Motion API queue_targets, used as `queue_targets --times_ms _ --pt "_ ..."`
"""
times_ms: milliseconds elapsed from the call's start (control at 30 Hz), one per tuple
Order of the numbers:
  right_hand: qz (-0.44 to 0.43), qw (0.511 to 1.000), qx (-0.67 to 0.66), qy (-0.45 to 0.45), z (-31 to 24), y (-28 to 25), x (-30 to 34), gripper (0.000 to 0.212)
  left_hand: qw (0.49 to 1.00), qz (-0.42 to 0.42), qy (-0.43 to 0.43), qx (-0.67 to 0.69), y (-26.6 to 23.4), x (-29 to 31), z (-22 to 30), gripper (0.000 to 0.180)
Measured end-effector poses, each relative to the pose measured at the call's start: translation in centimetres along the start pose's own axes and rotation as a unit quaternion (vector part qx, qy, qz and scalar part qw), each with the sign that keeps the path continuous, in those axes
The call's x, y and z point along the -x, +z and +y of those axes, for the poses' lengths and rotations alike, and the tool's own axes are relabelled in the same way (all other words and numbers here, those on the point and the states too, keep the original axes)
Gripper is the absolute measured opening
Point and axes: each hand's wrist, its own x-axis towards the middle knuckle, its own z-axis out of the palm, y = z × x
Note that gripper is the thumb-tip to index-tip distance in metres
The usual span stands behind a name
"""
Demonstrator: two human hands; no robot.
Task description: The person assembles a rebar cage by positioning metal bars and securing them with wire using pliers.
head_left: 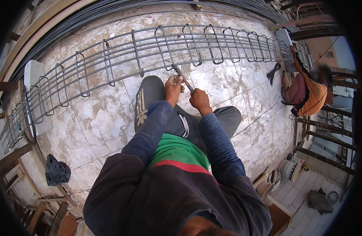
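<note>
My right hand is closed around the handle of slim pliers with an orange band. Their tip meets the near lower bar of a long steel rebar cage, close to a stirrup. Just left of the pliers, my left hand has its fingers curled together beside the tool's shaft. Whatever it pinches is too small or hidden to make out. The cage stretches across in front of my knees, with several stirrups spaced along its lengthwise bars.
White blocks support the cage near both ends. At right, a person in an orange top crouches by the cage's far end. A black wire bundle lies nearby. A black plastic bag sits at lower left, buckets at lower right.
</note>
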Motion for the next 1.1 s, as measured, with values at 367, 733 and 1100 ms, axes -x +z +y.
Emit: queue_targets --times_ms 367,733,1100 --pt "-0.175 0.966 -0.174 0.072 0.2 -1.3 -0.9 0.033 0.998 -0.047 -0.036 -0.024 -2.0 0.3 0.2 0.032" --pt "-0.036 0.998 -0.05 -0.014 0.9 1.4 -1.0 0.05 0.997 0.026 0.018 -0.073 -0.8 0.4 -0.1 0.024" --pt "-0.457 0.713 -0.52 0.108 2.5 -0.7 -1.2 0.042 0.989 0.039 -0.014 -0.145 -0.2 -0.4 0.8 0.017"
